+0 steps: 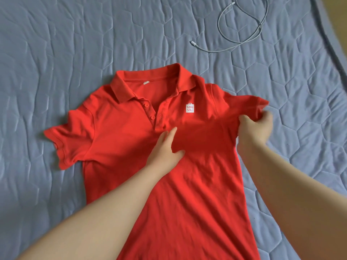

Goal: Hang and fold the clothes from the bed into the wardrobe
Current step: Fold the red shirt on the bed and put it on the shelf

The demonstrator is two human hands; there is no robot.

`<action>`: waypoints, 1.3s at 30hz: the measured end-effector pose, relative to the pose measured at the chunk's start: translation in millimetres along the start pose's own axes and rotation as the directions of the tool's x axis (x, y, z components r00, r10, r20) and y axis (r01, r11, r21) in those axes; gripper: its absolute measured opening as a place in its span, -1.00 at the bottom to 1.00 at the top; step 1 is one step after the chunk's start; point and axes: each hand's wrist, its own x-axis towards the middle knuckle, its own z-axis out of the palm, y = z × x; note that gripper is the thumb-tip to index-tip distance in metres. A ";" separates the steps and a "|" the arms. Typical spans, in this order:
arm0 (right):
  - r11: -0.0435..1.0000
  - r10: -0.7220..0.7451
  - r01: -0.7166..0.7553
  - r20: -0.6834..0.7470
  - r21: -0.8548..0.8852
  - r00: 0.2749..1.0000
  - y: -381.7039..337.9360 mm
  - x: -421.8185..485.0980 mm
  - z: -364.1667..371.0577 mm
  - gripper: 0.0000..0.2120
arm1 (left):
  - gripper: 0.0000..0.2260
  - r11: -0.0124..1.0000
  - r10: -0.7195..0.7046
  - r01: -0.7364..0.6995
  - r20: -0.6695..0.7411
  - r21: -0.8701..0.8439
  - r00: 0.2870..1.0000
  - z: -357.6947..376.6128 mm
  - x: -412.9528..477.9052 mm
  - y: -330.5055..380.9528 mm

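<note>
Polo shirt (131,143): face-up on the bed (56,53), ready for folding.
Left hand (167,147): flat, open, pinning the chest.
Right hand (255,130): pinching the sleeve (249,106) to fold inward.

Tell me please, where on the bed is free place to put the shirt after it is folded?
The quilt is bare left of the red polo shirt and beyond its collar, up to the white cable. Right of the right hand, bare quilt runs toward the bed edge. The middle is crowded: the left hand presses the chest.
</note>
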 end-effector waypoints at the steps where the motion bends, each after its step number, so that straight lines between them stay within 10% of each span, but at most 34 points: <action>1: 0.956 -0.245 0.258 0.105 -0.138 0.964 -3.3 -10.5 3.4 -0.82 | -0.34 0.995 -0.019 0.016 -0.032 -0.102 0.999 -3.2 0.4 0.1; 3: 0.693 -0.496 0.653 0.455 -0.305 0.739 1.2 -29.3 9.1 -0.74 | -0.35 0.952 -0.114 0.089 -0.071 -0.292 0.991 -12.1 -0.2 0.2; 5: 0.383 -0.360 0.795 0.717 -0.470 0.597 14.8 -38.5 9.5 -0.63 | -0.38 0.893 -0.237 0.184 -0.082 -0.410 0.968 -20.9 -2.0 -0.9; 8: 0.162 -0.027 0.751 0.758 -0.640 0.651 31.7 -43.5 8.7 -0.47 | -0.43 0.865 -0.328 0.250 -0.114 -0.435 0.938 -32.5 -5.7 -9.3; 13: 0.115 0.016 0.708 0.714 -0.697 0.700 33.0 -65.5 20.3 -0.37 | -0.69 0.882 -0.415 0.291 -0.317 -0.372 0.853 -50.5 -20.5 -46.3; 20: 0.198 0.093 0.771 0.794 -0.606 0.601 37.5 -125.9 65.1 -0.42 | -0.64 0.590 -0.806 0.432 -0.468 -0.682 0.362 -89.2 -42.9 -114.5; 23: 0.308 0.181 0.723 0.785 -0.618 0.593 45.9 -155.2 91.5 -0.40 | -0.66 0.374 -0.855 0.169 -0.268 -0.912 0.444 -107.3 -38.8 -137.0; 29: 0.403 0.235 0.599 0.711 -0.692 0.663 62.4 -181.6 114.3 -0.42 | -0.70 -0.037 -0.797 0.166 0.129 -0.985 0.590 -137.7 -27.1 -167.1; 32: 0.382 0.248 0.579 0.683 -0.721 0.687 63.3 -184.4 111.0 -0.42 | -0.66 0.403 -0.840 0.185 -0.282 -0.896 0.464 -143.1 -27.6 -170.9; 35: 0.405 0.265 0.529 0.649 -0.746 0.713 58.1 -186.4 111.2 -0.44 | -0.74 0.914 -0.402 0.190 -0.732 -0.360 0.551 -149.6 -32.1 -154.4; 39: 0.467 0.282 0.464 0.624 -0.753 0.728 50.5 -187.8 110.7 -0.44 | -0.78 0.919 0.307 -0.178 -0.356 0.352 0.883 -145.5 -18.6 -129.1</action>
